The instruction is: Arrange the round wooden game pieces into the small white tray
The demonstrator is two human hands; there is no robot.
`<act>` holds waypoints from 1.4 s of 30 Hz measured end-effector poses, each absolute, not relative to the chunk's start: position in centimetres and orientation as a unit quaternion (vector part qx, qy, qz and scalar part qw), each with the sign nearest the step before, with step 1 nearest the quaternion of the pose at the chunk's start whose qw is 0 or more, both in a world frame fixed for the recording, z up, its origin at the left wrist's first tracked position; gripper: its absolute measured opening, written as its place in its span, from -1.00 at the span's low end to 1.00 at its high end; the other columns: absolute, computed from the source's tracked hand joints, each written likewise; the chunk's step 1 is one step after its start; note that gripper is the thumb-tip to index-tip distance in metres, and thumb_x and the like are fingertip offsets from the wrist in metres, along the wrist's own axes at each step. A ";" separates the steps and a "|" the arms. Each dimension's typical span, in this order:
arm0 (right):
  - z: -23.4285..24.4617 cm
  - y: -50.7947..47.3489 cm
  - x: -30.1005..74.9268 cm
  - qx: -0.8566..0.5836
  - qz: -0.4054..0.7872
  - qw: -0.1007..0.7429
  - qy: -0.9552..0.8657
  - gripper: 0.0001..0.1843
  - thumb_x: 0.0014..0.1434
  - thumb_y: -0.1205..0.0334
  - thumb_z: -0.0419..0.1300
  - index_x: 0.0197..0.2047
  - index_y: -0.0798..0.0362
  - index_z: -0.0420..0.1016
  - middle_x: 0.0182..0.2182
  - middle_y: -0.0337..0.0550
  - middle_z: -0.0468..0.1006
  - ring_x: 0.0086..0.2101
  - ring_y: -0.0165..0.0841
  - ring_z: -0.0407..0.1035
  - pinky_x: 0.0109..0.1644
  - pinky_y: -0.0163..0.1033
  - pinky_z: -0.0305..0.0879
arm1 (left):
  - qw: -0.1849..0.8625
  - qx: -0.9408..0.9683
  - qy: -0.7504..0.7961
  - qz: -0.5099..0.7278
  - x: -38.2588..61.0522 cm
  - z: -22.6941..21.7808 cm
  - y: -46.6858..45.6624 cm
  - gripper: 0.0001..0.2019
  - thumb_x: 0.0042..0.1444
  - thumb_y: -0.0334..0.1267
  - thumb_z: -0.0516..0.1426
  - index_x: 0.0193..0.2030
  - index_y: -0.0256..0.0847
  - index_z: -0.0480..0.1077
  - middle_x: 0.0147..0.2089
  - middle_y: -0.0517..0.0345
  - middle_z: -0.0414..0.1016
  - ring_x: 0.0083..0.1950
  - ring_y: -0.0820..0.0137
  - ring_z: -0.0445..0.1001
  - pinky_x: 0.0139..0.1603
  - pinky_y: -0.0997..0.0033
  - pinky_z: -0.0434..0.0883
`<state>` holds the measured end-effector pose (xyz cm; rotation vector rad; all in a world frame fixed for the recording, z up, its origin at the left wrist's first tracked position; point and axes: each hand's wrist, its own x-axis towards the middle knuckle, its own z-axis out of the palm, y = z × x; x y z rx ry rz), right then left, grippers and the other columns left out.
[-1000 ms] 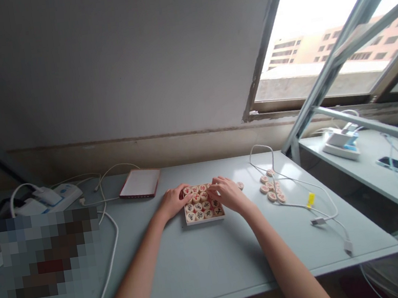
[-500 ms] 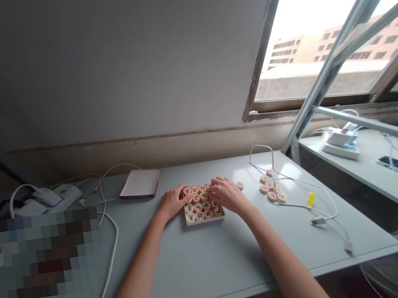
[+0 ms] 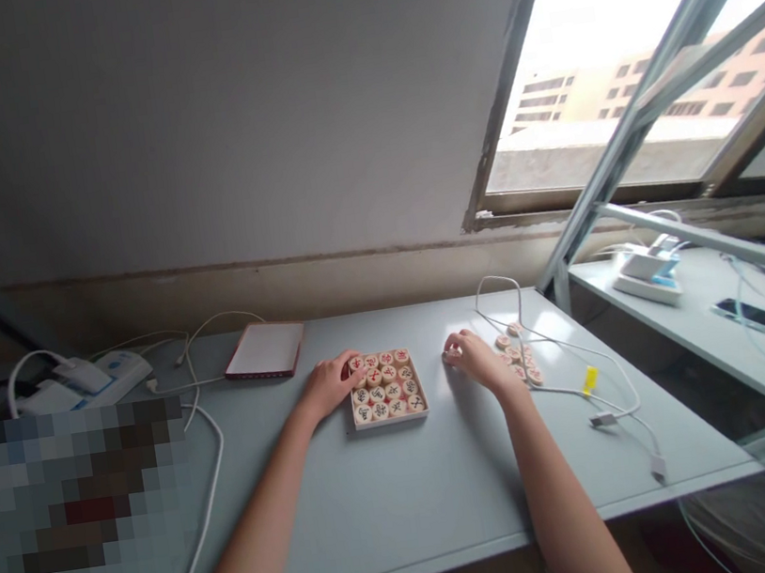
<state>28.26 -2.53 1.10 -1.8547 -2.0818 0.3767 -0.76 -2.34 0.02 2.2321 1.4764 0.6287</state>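
Note:
A shallow box [image 3: 391,418] on the pale blue desk holds several round wooden chess pieces [image 3: 383,385] marked in red and black. My left hand [image 3: 329,385] rests against the box's left edge, its fingers curled round the far left corner. My right hand [image 3: 476,360] lies on the desk to the right of the box, between it and a small heap of loose pieces [image 3: 523,364]. Its fingers are bent down and pinched over a single piece at their tips, which is mostly hidden.
White cables [image 3: 568,388] with a yellow tag [image 3: 589,379] loop past the loose pieces to the desk's right edge. A flat red-rimmed lid [image 3: 265,350] lies behind the box, with a power strip and chargers [image 3: 93,378] at far left. A second desk [image 3: 714,316] stands right.
My right hand has left the box and moved right onto the single piece that lay apart from the heap. My left hand stays at the box's left edge.

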 end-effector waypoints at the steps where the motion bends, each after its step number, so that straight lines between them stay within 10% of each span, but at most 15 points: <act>1: 1.3 -2.5 28.0 -0.634 0.148 0.181 -0.737 -0.87 0.02 0.29 0.12 -0.31 0.10 0.43 -0.34 -0.13 0.34 -0.40 -0.43 0.29 -0.29 -0.33 0.20 | 0.195 0.798 0.525 0.225 -0.8 0.1 -2.4 -0.66 0.08 -0.05 -0.04 -0.05 -0.08 0.31 -0.14 0.15 0.49 -0.14 0.33 0.44 -0.17 0.48 0.29; 7: 4.0 -3.5 24.9 -0.472 0.265 0.290 -0.790 -0.75 0.07 0.09 0.10 -0.22 0.02 0.42 -0.29 -0.18 0.43 -0.37 -0.43 0.30 -0.31 -0.31 0.23 | 0.196 0.795 0.530 0.220 -0.7 0.4 -2.5 -0.66 0.08 -0.05 -0.03 -0.05 -0.09 0.32 -0.13 0.15 0.49 -0.13 0.33 0.43 -0.14 0.47 0.28; 30: 3.3 -3.7 23.0 -0.406 0.261 0.282 -0.829 -0.77 0.04 0.16 0.16 -0.19 -0.02 0.43 -0.22 -0.17 0.40 -0.22 -0.37 0.28 -0.16 -0.26 0.21 | 0.197 0.796 0.525 0.225 -0.8 0.2 -2.5 -0.66 0.09 -0.08 -0.05 -0.03 -0.10 0.31 -0.10 0.14 0.48 -0.10 0.34 0.42 -0.10 0.46 0.27; 36: 1.9 -2.0 25.9 -0.614 0.077 0.358 -0.699 -0.67 0.09 0.12 0.04 -0.06 -0.04 0.36 -0.02 -0.08 0.29 -0.01 -0.23 0.14 0.02 -0.10 0.08 | 0.200 0.796 0.524 0.227 -0.9 0.2 -2.4 -0.65 0.10 -0.07 -0.08 -0.03 -0.10 0.32 -0.11 0.13 0.48 -0.13 0.33 0.43 -0.15 0.46 0.28; 42: -1.6 -0.8 30.5 -0.827 -0.069 0.227 -0.510 -0.48 0.08 0.15 0.03 0.09 0.20 0.22 0.18 0.15 0.01 0.17 -0.06 -0.21 0.11 0.10 -0.12 | 0.226 0.782 0.536 0.223 -0.8 0.1 -2.4 -0.63 0.12 -0.05 -0.11 -0.03 -0.11 0.32 -0.16 0.12 0.50 -0.16 0.35 0.44 -0.16 0.48 0.28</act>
